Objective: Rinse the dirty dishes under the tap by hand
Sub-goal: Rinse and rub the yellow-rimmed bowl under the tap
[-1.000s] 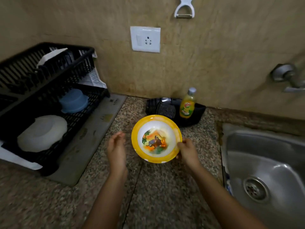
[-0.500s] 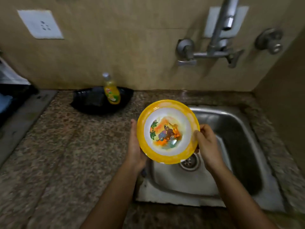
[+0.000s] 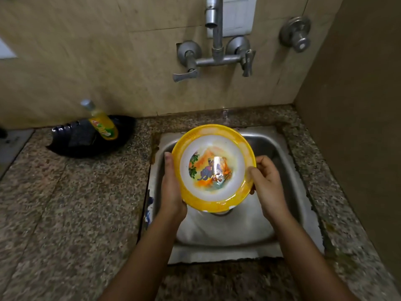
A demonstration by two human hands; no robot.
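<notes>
bowl [image 3: 213, 168]: yellow rim, white well with a cartoon print; held in the air over the sink [image 3: 282, 148], tipped toward me, in front of and below the tap spout [image 3: 213, 22]
left hand [image 3: 171, 187]: at the bowl's sink-left edge; thumb lies along the rim, fingers hidden beneath, so I judge it cups the underside
right hand [image 3: 268, 183]: thumb over the opposite rim, fingers [image 3: 263, 161] curled behind; a firm pinch
handling (my judgement): light, stiff, probably melamine; slick once wet; the wide rim is the best hold, two opposite points as now
bowl contents: no food visible; pale smears on the rim; a bright streak over the print, water or glare I cannot tell
sink contents: no dishes visible; drain mostly hidden by the bowl
black tray [image 3: 82, 137]: on the surface [image 3: 65, 203] left of the sink; holds a leaning soap bottle [image 3: 102, 124]
</notes>
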